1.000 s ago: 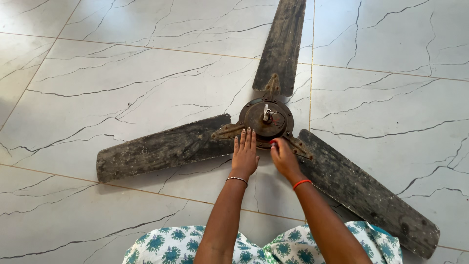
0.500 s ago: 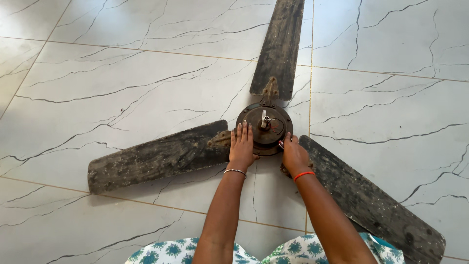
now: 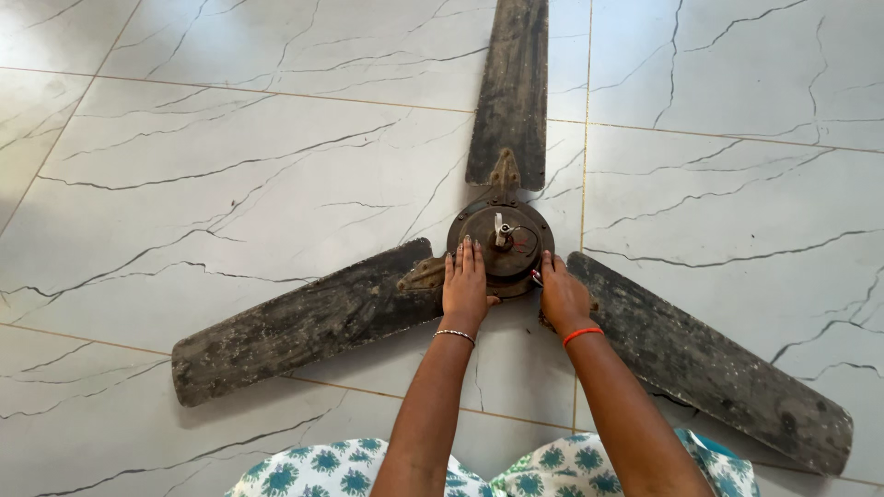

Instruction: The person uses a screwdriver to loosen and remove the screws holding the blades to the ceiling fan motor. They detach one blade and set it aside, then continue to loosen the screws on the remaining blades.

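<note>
You are kneeling over an old ceiling fan (image 3: 502,241) that is lying flat on a white marble-patterned tiled floor (image 3: 230,166), its three dark, grimy blades spreading out from a round brown motor hub (image 3: 505,237). One blade (image 3: 513,87) is pointing away from you towards the top of the view, one (image 3: 304,322) is stretching out to your left, and one (image 3: 709,359) is running off to your lower right.

Your left hand (image 3: 465,285) is lying flat and open, fingers (image 3: 463,258) together and extended, pressing on the near left edge of the hub where the left blade's bracket (image 3: 422,274) is joining it; it is gripping nothing. A thin bangle (image 3: 455,335) is circling that wrist.

Your right hand (image 3: 562,294) is resting at the hub's near right edge, over the root of the right blade, fingers curled loosely downward; whether that grip is closing on anything is not something the view is showing. An orange band (image 3: 582,335) is sitting on that wrist.

A short metal shaft (image 3: 498,228) is standing up from the hub's centre. Blue-and-white floral cloth (image 3: 341,471) is showing along the bottom edge.
</note>
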